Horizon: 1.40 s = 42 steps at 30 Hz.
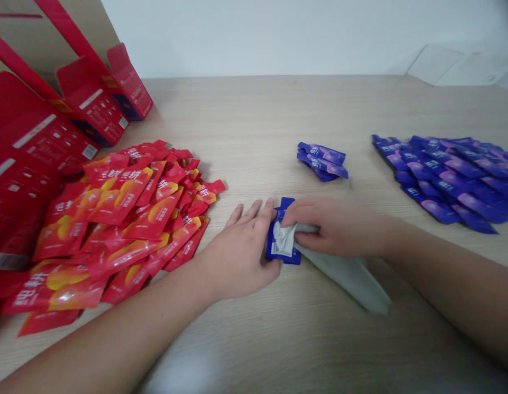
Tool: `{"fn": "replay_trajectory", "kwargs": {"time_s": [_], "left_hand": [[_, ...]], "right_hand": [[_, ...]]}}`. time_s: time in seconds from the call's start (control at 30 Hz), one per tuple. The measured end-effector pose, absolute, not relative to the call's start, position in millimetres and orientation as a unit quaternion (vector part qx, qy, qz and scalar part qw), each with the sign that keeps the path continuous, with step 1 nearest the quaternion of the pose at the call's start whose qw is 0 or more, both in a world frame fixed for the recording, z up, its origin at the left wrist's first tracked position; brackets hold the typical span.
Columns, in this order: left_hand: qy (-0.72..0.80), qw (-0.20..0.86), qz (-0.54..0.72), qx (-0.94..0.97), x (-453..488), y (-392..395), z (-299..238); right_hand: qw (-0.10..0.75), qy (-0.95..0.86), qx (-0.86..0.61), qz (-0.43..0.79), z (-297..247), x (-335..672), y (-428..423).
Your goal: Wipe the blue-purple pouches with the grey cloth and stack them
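Note:
A small blue packet lies back side up on the table in front of me, its white label and barcode partly showing. Along its left edge rests my left hand, fingers stretched out flat and the thumb at the lower corner. My right hand is closed on a white cloth and presses a bunched end of it onto the packet. The rest of the cloth trails to the lower right, under my wrist. Behind my right hand is a small pile of blue packets.
Red and orange packets are heaped at the left. Open red boxes stand behind them. Many overlapping blue-purple packets lie at the right on the wooden table. A white wall rises behind the table.

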<state>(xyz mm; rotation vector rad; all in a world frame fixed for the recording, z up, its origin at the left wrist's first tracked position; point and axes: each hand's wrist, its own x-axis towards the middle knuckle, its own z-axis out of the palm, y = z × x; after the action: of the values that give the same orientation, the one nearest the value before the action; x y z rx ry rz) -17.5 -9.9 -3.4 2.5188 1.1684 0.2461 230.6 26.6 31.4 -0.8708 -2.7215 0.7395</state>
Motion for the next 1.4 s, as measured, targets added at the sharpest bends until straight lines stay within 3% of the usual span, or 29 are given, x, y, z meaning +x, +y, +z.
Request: {"fn": "replay_trajectory", "kwargs": {"time_s": [0.13, 0.47, 0.63, 0.93, 1.1, 1.2, 1.4], "left_hand": [[0.401, 0.184, 0.087, 0.893, -18.6, -10.1, -3.2], [0.402, 0.189, 0.096, 0.891, -19.7, -11.1, 1.5], [0.4, 0.188, 0.103, 0.891, -18.9, -9.8, -0.7], [0.381, 0.178, 0.105, 0.901, -19.5, -11.5, -5.5], [0.384, 0.185, 0.104, 0.899, -20.7, -10.2, -2.7], [0.366, 0.163, 0.092, 0.912, -20.2, -12.2, -0.1], [0.371, 0.124, 0.073, 0.918, -10.0, -21.3, 1.9]], "right_hand": [[0.064, -0.907, -0.239, 0.34, 33.6, 221.4, 16.1], [0.083, -0.916, -0.373, 0.118, 11.8, 245.1, 51.2], [0.106, -0.92, -0.374, 0.052, 21.3, 242.0, 42.4], [0.081, -0.906, -0.291, 0.297, 27.4, 219.8, 8.7], [0.071, -0.916, -0.354, 0.176, 18.3, 233.9, 40.3], [0.107, -0.905, -0.404, 0.086, 6.6, 248.2, 58.1], [0.194, -0.858, -0.469, 0.078, -14.4, 265.8, 73.7]]}}
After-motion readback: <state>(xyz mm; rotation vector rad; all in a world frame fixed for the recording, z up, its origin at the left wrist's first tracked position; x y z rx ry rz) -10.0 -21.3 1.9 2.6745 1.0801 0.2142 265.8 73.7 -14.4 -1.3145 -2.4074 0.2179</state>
